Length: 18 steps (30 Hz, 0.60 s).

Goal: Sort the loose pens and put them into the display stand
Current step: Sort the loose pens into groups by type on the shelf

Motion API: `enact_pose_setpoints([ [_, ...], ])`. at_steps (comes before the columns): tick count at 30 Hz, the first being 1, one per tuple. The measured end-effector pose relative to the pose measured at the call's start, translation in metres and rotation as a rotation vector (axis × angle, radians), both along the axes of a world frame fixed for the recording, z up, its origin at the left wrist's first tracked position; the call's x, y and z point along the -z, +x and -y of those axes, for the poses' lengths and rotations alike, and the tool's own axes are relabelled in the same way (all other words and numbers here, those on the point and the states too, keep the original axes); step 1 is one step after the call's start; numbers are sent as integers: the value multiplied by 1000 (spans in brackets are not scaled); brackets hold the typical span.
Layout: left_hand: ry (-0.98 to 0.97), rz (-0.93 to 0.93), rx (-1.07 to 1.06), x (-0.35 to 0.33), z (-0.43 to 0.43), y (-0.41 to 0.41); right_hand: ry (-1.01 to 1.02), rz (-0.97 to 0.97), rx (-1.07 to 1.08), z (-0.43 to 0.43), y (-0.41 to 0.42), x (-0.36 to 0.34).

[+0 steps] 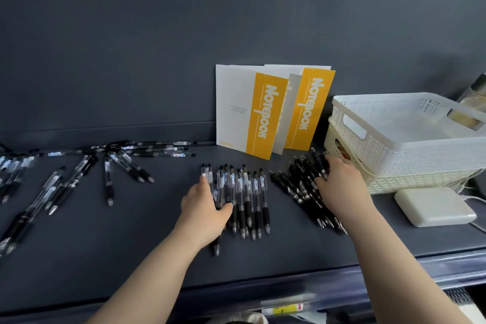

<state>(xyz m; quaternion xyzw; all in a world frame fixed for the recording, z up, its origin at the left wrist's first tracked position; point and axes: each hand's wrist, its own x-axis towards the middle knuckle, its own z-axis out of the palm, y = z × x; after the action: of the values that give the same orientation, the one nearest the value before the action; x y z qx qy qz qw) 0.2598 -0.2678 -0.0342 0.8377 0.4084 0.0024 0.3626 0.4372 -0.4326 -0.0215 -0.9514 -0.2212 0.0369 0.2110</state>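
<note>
"Notebook" on both notebooks [263, 113]

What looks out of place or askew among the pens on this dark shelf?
The pens on the left lie scattered at all angles, unlike the two tidy groups: the clear pens under the left hand and the black pens under the right hand. Below the clear row, a single pen sticks out.

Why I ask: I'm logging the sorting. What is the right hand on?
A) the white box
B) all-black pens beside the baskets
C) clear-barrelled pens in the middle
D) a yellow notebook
B: the right hand lies on the all-black pens next to the stacked baskets.
</note>
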Motion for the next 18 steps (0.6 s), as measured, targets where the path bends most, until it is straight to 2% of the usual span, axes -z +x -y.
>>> enact_pose_setpoints([
  [7, 101, -32, 16, 4, 14, 10, 19, 108, -40, 10, 1, 6],
  [14, 90, -46, 52, 8, 14, 12, -117, 189, -70, 6, 1, 13],
  [18, 80, -35, 61, 5, 10, 8, 30, 279, -240, -11, -18, 9],
])
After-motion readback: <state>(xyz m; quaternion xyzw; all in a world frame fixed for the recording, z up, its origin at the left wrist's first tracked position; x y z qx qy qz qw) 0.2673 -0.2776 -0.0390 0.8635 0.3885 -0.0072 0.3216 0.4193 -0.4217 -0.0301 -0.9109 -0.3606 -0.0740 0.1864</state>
